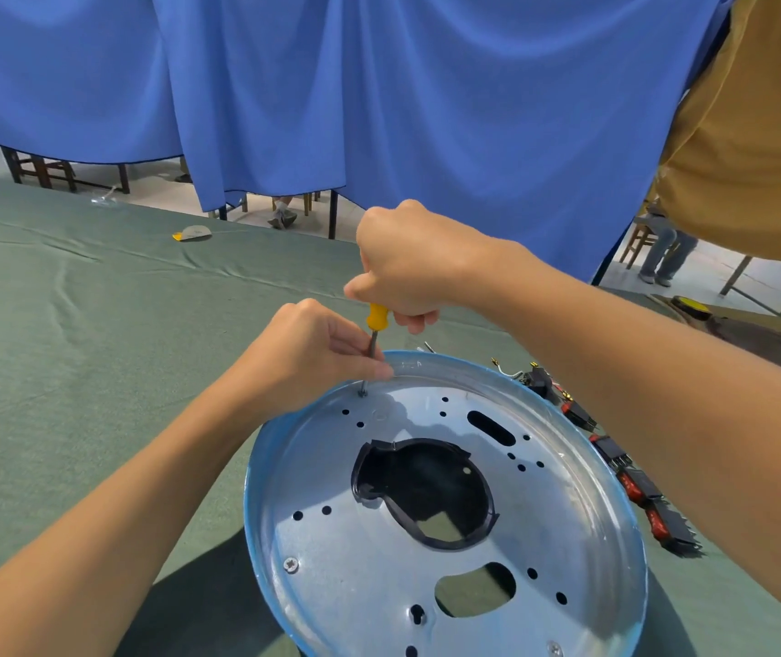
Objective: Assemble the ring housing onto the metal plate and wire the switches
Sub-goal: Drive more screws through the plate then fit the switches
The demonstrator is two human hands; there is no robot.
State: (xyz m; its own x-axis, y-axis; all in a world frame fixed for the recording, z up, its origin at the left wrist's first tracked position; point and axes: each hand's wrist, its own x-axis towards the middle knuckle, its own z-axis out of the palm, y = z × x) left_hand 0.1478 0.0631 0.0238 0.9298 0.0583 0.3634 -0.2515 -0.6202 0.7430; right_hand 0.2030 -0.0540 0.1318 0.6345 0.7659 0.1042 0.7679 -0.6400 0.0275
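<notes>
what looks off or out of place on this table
Nothing looks damaged or spilled. The screwdriver stands about upright on the metal plate. Only a white and yellow scrap lies stray on the far cloth.

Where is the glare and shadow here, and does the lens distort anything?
Head view: glare whitens the right of the metal plate; a dark shadow lies on the green cloth by its near left edge; the forearms stretch toward the corners, wide-angle distortion.
</notes>
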